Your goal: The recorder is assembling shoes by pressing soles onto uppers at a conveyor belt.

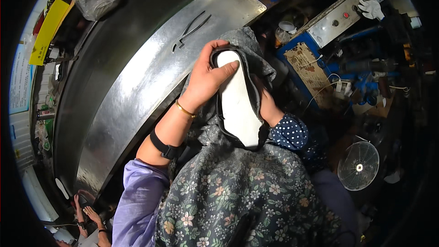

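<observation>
An unfinished dark shoe (pixel 221 114) is held over my lap with its underside up. Its white insole board (pixel 240 105) fills the middle, ringed by the black edge of the upper. My left hand (pixel 206 80) grips the far left end of the shoe, its thumb pressed on the white board and its fingers curled over the edge. My right hand (pixel 270 109) holds the right side from below; most of its fingers are hidden behind the shoe. Beyond my left hand, dark-handled pliers (pixel 187 32) lie on the shiny metal surface.
A curved metal-edged worktop (pixel 137 73) with a dark belt (pixel 91 91) runs along my left. At its near end another person's hands (pixel 89 210) show beside a pale sole. On the right are a control box (pixel 334 25), a white glove (pixel 370 8) and a round fan (pixel 359 166).
</observation>
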